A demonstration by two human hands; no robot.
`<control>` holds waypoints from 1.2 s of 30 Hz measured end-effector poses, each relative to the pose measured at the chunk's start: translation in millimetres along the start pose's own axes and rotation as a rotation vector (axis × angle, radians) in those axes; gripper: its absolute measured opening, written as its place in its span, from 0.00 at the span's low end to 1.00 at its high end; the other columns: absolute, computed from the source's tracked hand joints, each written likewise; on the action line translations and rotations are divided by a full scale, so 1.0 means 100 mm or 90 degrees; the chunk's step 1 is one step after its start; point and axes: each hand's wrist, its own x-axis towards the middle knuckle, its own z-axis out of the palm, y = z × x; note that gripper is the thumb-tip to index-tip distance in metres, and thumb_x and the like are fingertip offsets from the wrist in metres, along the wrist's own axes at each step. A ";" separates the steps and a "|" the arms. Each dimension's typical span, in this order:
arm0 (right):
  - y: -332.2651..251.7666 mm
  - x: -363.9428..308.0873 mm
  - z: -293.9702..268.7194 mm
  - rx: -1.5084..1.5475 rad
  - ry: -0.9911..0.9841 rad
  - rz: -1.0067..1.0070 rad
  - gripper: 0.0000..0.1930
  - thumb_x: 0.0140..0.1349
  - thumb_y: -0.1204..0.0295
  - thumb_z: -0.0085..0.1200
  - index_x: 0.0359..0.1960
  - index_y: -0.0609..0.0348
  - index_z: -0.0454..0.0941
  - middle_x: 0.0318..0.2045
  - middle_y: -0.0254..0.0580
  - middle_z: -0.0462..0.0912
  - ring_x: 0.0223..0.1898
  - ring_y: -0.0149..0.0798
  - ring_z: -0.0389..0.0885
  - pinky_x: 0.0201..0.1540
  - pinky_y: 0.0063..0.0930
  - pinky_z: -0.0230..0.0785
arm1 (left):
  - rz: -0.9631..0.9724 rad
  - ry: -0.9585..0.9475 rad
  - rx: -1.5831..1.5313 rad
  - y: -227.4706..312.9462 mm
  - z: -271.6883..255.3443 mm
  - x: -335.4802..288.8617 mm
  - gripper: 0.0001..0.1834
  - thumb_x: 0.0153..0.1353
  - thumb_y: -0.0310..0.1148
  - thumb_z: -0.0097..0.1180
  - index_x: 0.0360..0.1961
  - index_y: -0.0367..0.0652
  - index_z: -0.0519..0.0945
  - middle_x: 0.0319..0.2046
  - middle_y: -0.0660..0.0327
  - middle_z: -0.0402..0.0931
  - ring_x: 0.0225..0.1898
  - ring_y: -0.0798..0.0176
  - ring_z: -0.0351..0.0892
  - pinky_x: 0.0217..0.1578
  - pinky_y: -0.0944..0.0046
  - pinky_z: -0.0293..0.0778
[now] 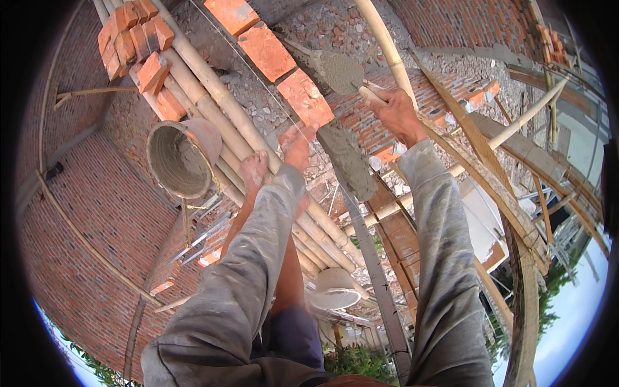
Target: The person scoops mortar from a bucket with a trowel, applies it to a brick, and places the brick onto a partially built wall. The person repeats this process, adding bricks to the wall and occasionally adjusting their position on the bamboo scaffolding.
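Note:
My right hand [396, 117] is closed round the handle of a trowel [338, 72], whose blade is coated with grey mortar and lies just right of a row of orange bricks. At the near end of that row, my left hand [298, 147] grips the end of the last brick [305, 99]; some of its fingers are hidden. Beyond it, another brick [267, 51] and a further one [232, 14] continue the line. A bed of wet mortar [348, 161] is spread along the wall top nearer to me. A thin string [255, 69] runs along the bricks' left side.
Bamboo poles [216, 106] form a scaffold at the left, under my bare foot [253, 169]. On them stand a bucket of mortar [184, 158] and a stack of bricks [132, 35]. Another bucket [334, 289] is lower down. Wooden beams [477, 184] cross at the right.

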 end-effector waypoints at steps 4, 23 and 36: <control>0.05 -0.02 0.00 -0.049 -0.029 0.004 0.19 0.65 0.72 0.63 0.57 0.61 0.88 0.38 0.45 0.92 0.37 0.34 0.90 0.43 0.34 0.80 | -0.036 0.029 0.039 0.06 0.01 -0.01 0.41 0.59 0.39 0.78 0.66 0.23 0.74 0.57 0.53 0.82 0.57 0.57 0.80 0.62 0.58 0.73; -0.27 -0.76 -0.25 0.251 -0.046 0.053 0.17 0.72 0.65 0.62 0.53 0.66 0.83 0.27 0.30 0.79 0.22 0.21 0.68 0.24 0.20 0.62 | -0.008 0.050 -0.035 0.13 0.08 -0.21 0.32 0.60 0.34 0.76 0.63 0.30 0.80 0.49 0.59 0.87 0.52 0.64 0.84 0.55 0.62 0.76; -0.99 -0.95 1.27 -0.373 -0.371 0.065 0.21 0.65 0.63 0.60 0.48 0.73 0.85 0.47 0.68 0.88 0.51 0.64 0.87 0.55 0.51 0.78 | -0.144 0.131 0.003 0.38 -1.29 -3.05 0.22 0.69 0.28 0.63 0.63 0.34 0.78 0.45 0.63 0.84 0.43 0.69 0.82 0.45 0.66 0.80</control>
